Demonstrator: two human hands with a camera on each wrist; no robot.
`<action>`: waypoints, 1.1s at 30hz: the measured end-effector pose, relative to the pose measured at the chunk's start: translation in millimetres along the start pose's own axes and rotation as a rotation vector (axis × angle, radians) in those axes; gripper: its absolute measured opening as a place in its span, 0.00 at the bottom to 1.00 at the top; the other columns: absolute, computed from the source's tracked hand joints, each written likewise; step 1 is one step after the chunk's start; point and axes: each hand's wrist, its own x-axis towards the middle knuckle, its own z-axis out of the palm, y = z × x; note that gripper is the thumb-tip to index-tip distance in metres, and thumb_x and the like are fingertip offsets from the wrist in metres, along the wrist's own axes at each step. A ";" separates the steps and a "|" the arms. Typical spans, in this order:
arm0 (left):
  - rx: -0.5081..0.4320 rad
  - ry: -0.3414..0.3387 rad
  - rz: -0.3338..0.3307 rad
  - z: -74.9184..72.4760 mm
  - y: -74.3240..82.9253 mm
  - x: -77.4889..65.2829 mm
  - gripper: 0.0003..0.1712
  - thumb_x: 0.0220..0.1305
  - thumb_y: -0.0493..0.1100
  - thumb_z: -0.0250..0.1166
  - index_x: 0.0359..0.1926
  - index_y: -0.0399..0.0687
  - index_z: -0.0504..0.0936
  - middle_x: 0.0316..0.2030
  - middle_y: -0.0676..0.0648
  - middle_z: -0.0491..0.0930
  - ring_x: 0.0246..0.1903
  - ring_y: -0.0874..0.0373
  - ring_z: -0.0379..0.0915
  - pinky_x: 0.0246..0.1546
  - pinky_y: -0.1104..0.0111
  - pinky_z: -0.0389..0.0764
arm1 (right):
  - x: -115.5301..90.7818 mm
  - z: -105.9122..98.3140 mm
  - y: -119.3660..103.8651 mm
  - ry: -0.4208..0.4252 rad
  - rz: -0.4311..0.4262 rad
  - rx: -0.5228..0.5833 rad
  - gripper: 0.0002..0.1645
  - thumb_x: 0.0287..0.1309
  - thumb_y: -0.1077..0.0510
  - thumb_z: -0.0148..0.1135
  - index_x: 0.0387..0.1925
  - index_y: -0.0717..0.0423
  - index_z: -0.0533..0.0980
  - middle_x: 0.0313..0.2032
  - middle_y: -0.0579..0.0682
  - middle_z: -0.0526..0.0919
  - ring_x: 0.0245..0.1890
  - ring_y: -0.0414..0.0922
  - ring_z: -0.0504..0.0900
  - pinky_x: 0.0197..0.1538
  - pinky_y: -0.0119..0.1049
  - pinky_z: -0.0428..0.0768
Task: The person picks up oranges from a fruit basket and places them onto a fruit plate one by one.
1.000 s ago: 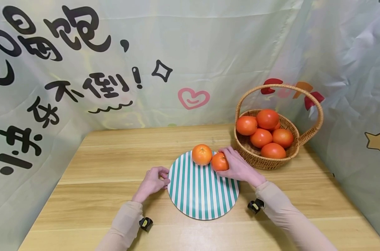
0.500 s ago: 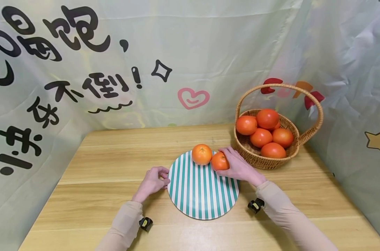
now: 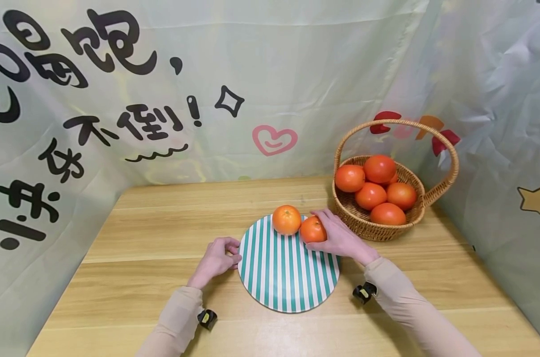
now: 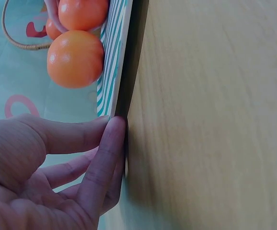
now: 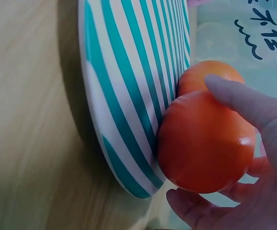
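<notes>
My left hand (image 3: 216, 259) pinches the left rim of a round plate (image 3: 287, 277) with green and white stripes. In the left wrist view, the thumb lies at the plate's upper edge and the fingers (image 4: 102, 167) at its outer side. At the plate's far right side, my right hand (image 3: 338, 235) curls round an orange (image 3: 312, 230). That orange, reddish and glossy in the right wrist view, rests on the plate. Beside it sits another orange (image 3: 286, 220), lighter in colour, near the far rim. The fingers partly cover the held orange.
A wicker basket (image 3: 363, 229) with a tall arched handle stands at the back right, close to my right hand. Several red-orange tomatoes (image 3: 388, 214) lie in it. Printed cloth (image 3: 323, 99) hangs behind and beside the wooden table (image 3: 162, 218).
</notes>
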 end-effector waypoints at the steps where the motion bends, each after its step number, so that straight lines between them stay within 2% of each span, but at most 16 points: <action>1: 0.000 0.000 0.001 0.1 -0.1 -0.1 0.18 0.61 0.28 0.67 0.53 0.34 0.80 0.39 0.41 0.79 0.27 0.58 0.79 0.28 0.71 0.87 | -0.5 -0.7 -0.5 0.002 0.008 0.002 0.54 0.49 0.44 0.78 0.70 0.62 0.63 0.62 0.63 0.72 0.58 0.61 0.75 0.58 0.60 0.80; 8: -0.006 0.002 0.005 0.4 -0.8 -0.6 0.19 0.61 0.28 0.67 0.53 0.34 0.80 0.39 0.40 0.79 0.28 0.58 0.79 0.28 0.71 0.87 | -3.5 -10.7 -0.9 0.007 0.002 0.031 0.57 0.48 0.39 0.77 0.72 0.58 0.62 0.66 0.62 0.70 0.61 0.59 0.74 0.60 0.60 0.80; 14: -0.005 0.005 0.008 0.7 -1.1 -0.4 0.19 0.60 0.28 0.67 0.53 0.34 0.81 0.38 0.41 0.79 0.27 0.58 0.79 0.28 0.71 0.87 | -5.7 -23.2 1.7 0.028 -0.022 0.059 0.55 0.50 0.39 0.76 0.72 0.56 0.63 0.70 0.62 0.67 0.68 0.62 0.69 0.67 0.66 0.73; 22: -0.009 0.006 0.004 -0.2 -0.9 0.7 0.19 0.60 0.28 0.67 0.53 0.34 0.80 0.39 0.41 0.80 0.28 0.58 0.79 0.28 0.71 0.87 | -3.4 -36.2 2.0 0.186 -0.120 0.090 0.48 0.48 0.49 0.79 0.68 0.58 0.69 0.71 0.64 0.67 0.70 0.63 0.67 0.71 0.64 0.69; 33: -0.008 0.003 0.002 0.5 -1.9 1.8 0.19 0.60 0.29 0.68 0.53 0.35 0.80 0.39 0.41 0.79 0.27 0.58 0.77 0.27 0.71 0.87 | -2.3 -45.3 8.2 0.365 -0.135 0.133 0.40 0.53 0.52 0.76 0.66 0.56 0.71 0.68 0.58 0.72 0.69 0.56 0.71 0.68 0.57 0.75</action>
